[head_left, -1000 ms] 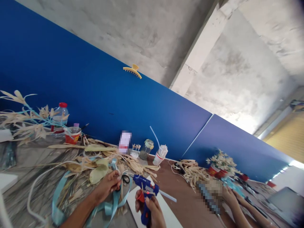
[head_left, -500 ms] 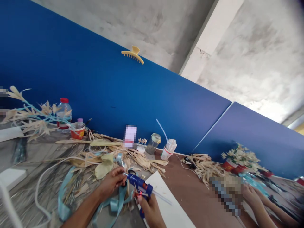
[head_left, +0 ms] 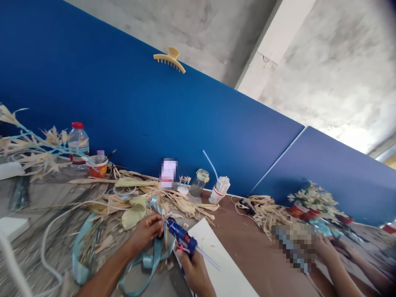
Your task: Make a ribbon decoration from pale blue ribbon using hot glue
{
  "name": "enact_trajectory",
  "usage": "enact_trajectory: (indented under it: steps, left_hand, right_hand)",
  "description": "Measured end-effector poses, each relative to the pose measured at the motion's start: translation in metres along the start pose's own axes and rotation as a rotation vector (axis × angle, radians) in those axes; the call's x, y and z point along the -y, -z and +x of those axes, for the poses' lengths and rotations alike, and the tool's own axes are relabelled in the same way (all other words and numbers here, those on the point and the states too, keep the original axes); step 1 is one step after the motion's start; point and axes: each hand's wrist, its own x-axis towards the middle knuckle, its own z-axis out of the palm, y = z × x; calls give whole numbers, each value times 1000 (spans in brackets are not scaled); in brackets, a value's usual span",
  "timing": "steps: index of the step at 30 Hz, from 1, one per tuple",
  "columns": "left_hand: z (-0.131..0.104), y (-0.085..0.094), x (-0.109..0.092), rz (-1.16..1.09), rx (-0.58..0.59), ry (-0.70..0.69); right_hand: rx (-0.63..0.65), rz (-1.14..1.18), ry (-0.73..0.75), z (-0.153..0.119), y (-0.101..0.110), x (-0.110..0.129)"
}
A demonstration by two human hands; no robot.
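My right hand (head_left: 196,270) grips the handle of a blue glue gun (head_left: 182,236). A clear glue stick (head_left: 208,259) sticks out of its back end, and a small red light glows by my thumb. The gun's nozzle points left, close to the fingertips of my left hand (head_left: 149,227). Those fingertips are pinched together; what lies between them is too small to make out. Light-blue ribbon (head_left: 147,260) loops on the table below, beside my left wrist. A white board (head_left: 221,264) lies under and to the right of the gun.
Dried husk strips (head_left: 176,202) cover the table behind my hands. Along the blue partition (head_left: 185,115) stand a bottle (head_left: 78,144), a red cup (head_left: 98,167), a glass jar (head_left: 198,183) and a white cup (head_left: 217,194). At right, another person's hands (head_left: 326,249) work near a potted flower arrangement (head_left: 312,200).
The nozzle has tilted slightly and sits a little apart from my left fingertips. The whole view has shifted a bit. At right, the other person's farther hand has moved.
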Motion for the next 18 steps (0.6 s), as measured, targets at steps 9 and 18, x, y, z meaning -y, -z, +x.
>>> enact_trajectory:
  steps: [9,18]
  left_hand:
    - [-1,-2,-5,57,-47,0]
    - [0,-3,-2,42,-81,-35]
  right_hand:
    - [-77,-34,-59,-4,-7,-16]
    - [-100,-72,-60,-6,-8,-11]
